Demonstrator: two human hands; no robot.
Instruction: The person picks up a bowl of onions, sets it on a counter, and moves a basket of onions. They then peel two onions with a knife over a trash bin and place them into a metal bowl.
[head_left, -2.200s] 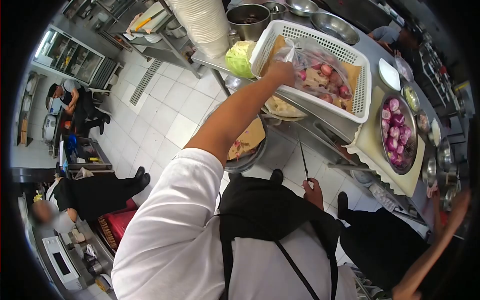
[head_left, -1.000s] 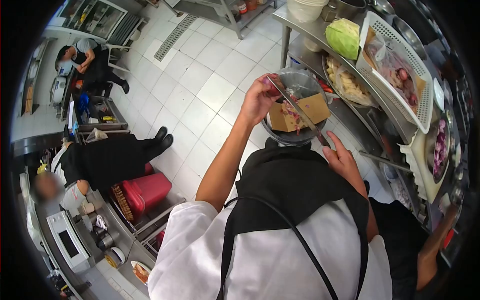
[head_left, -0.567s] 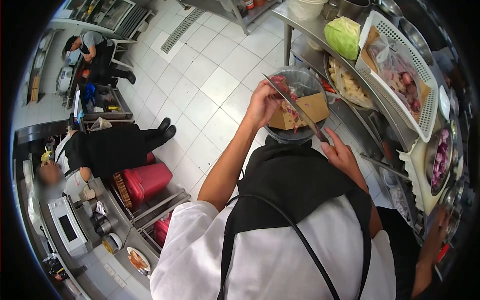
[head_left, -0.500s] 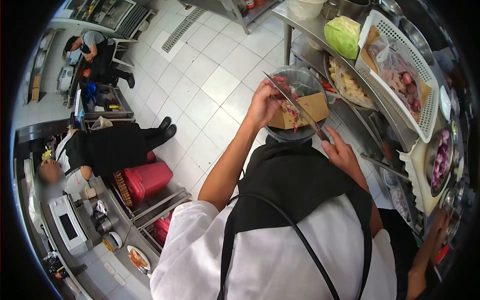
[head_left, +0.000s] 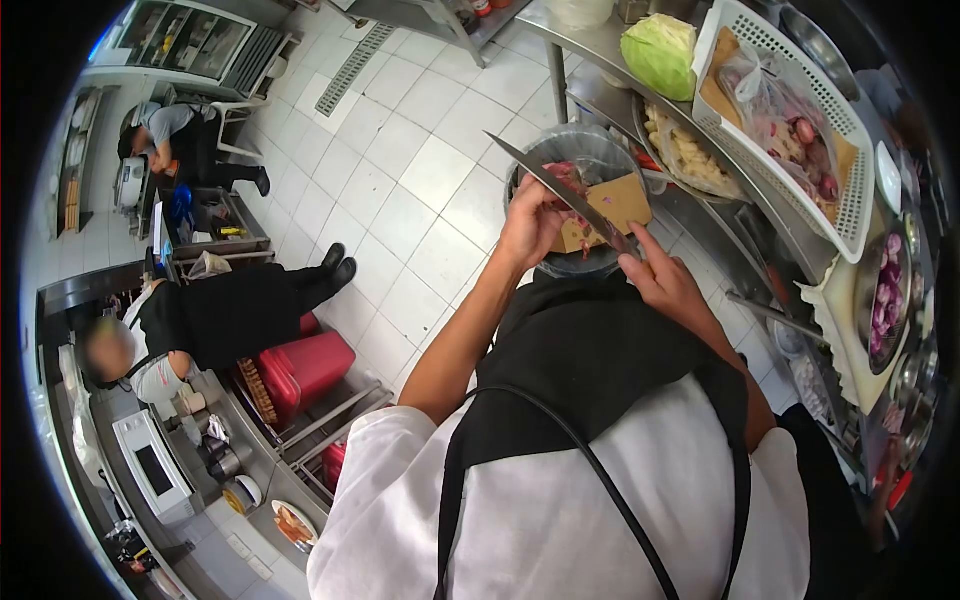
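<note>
My right hand [head_left: 668, 285] grips a long kitchen knife [head_left: 565, 195] by its handle, index finger stretched along the blade. The blade slants up to the left, across the fingertips of my left hand [head_left: 532, 225]. My left fingers are curled in, and I cannot tell what they hold behind the blade. Below both hands stands a waste bin [head_left: 595, 143] with a grey liner. Inside it are reddish-purple peelings [head_left: 566, 176] and a piece of brown cardboard [head_left: 622, 203].
To the right, a steel counter holds a cabbage [head_left: 658, 55], a white basket [head_left: 858, 180] of red onions and a bowl of chopped purple onion [head_left: 886, 300]. A tray of pale pieces [head_left: 685, 150] sits below. Two people work on the left, near a red bin [head_left: 310, 372].
The knife has shifted left and its tip now reaches farther past my left hand. My right hand has moved up and left. The forearm at lower right has mostly left view.
</note>
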